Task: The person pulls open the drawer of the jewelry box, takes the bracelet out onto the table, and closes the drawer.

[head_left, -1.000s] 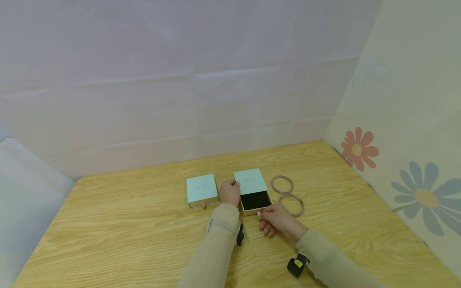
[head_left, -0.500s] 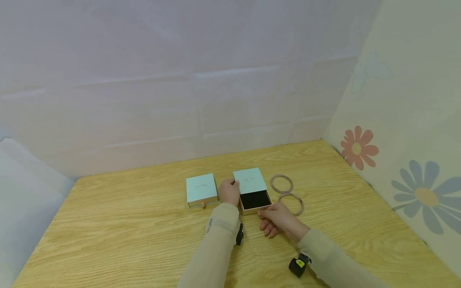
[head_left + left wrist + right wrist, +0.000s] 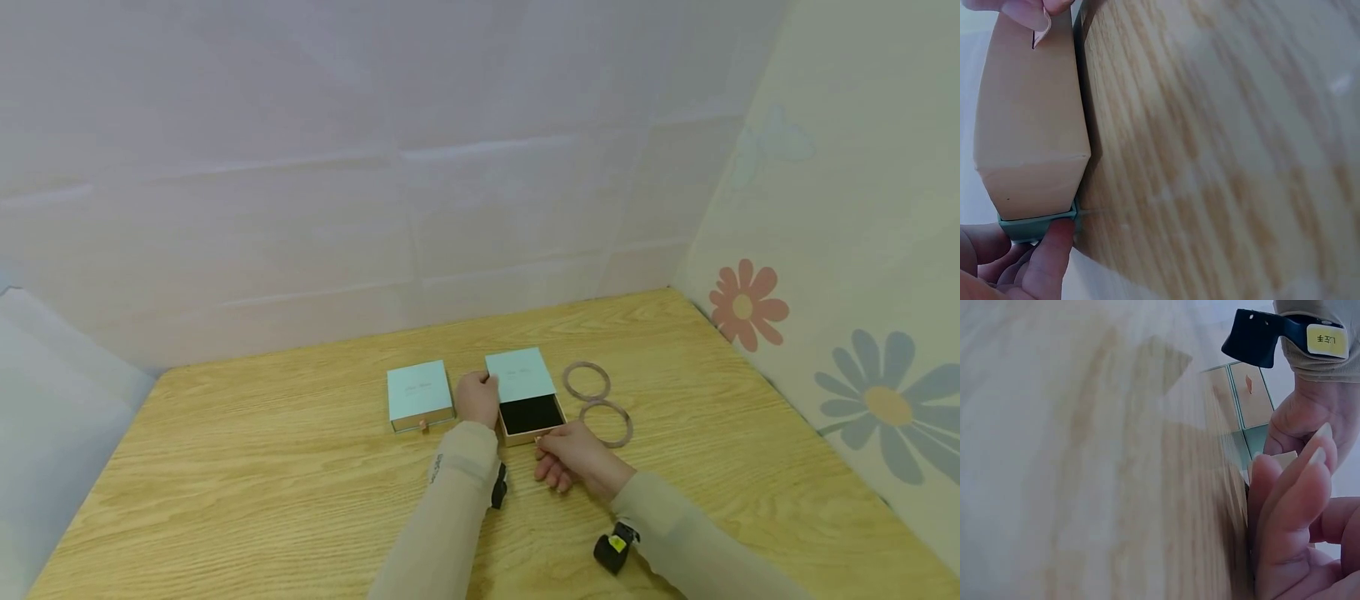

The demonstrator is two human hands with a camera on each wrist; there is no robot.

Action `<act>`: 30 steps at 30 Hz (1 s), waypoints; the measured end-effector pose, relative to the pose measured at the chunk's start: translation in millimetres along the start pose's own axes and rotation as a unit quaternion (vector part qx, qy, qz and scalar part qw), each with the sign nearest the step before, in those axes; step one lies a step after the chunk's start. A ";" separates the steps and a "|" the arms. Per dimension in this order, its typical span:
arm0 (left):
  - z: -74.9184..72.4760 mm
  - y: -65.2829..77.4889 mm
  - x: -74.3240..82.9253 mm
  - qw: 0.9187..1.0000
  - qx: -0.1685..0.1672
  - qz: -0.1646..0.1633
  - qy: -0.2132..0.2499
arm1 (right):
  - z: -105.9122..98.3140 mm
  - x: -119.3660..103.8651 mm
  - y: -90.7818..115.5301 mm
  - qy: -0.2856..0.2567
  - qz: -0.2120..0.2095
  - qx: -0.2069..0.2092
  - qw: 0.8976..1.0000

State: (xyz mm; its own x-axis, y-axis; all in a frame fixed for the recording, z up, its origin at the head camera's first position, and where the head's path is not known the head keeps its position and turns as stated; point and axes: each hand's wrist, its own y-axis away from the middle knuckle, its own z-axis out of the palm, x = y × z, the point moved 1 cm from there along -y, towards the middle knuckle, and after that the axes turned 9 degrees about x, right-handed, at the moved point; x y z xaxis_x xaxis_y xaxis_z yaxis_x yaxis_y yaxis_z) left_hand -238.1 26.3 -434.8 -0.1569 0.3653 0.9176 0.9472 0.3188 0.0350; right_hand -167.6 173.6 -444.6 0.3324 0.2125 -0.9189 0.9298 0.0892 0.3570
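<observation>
In the head view, a pale turquoise drawer box (image 3: 520, 375) lies on the wooden table with its drawer (image 3: 522, 438) partly pulled out, showing a black lining. My left hand (image 3: 477, 400) grips the left side of the box's outer sleeve; the left wrist view has its fingers (image 3: 1054, 253) at the sleeve's edge. At the drawer's front, my right hand (image 3: 577, 457) pinches the small ribbon pull tab (image 3: 1042, 32) between thumb and finger, its other fingers curled below. Just right of the box lie two brownish bangles, the farther bangle (image 3: 608, 383) touching or nearly touching the nearer bangle (image 3: 631, 427).
A second turquoise box (image 3: 418, 392) stands left of my left hand, its drawer pushed in and a tab at its front. Bare wooden table (image 3: 262, 475) extends to the left. A pale wall covering rises behind, and a flower-patterned one (image 3: 847, 250) on the right.
My right hand's fingertips have come slightly nearer the drawer front, covering the tab that showed earlier. The left hand, both boxes and the bangles look unmoved apart from a slight view shift.
</observation>
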 end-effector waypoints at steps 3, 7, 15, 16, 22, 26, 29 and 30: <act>-0.6 0.2 0.8 1.000 -0.002 -0.003 0.003 | 0.4 0.2 -0.9 -0.005 0.000 -0.003 1.000; -1.3 0.7 1.3 1.000 0.000 -0.002 0.002 | 0.5 -0.8 -1.6 -0.012 0.002 -0.006 1.000; -1.6 0.3 0.0 1.000 0.012 0.011 0.003 | 1.0 -2.6 -3.5 -0.015 0.010 -0.003 1.000; -1.5 -0.1 -0.4 1.000 0.012 0.013 0.003 | 1.2 -2.8 -3.6 -0.014 0.011 -0.002 1.000; -1.0 -1.5 -1.7 1.000 0.009 0.019 0.011 | 1.4 -3.7 -4.4 -0.011 0.011 0.002 1.000; 0.1 -1.7 -1.9 1.000 0.009 0.021 0.012 | 1.3 -3.4 -5.0 -0.012 0.012 0.003 1.000; 0.7 -1.4 -1.8 1.000 0.006 0.024 0.014 | 1.2 -3.1 -5.4 -0.014 0.015 0.002 1.000; 1.0 -1.5 -1.8 1.000 0.004 0.024 0.014 | 1.1 -3.0 -5.5 -0.015 0.015 0.001 1.000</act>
State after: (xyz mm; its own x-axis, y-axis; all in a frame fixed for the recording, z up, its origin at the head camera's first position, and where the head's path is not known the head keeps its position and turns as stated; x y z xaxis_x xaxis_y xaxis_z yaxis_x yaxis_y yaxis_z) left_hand -239.5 26.0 -437.0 -0.1032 0.3564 0.9286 0.9510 0.3089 -0.0129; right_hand -173.6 171.3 -443.9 0.3644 0.1866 -0.9123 0.9198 0.0812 0.3840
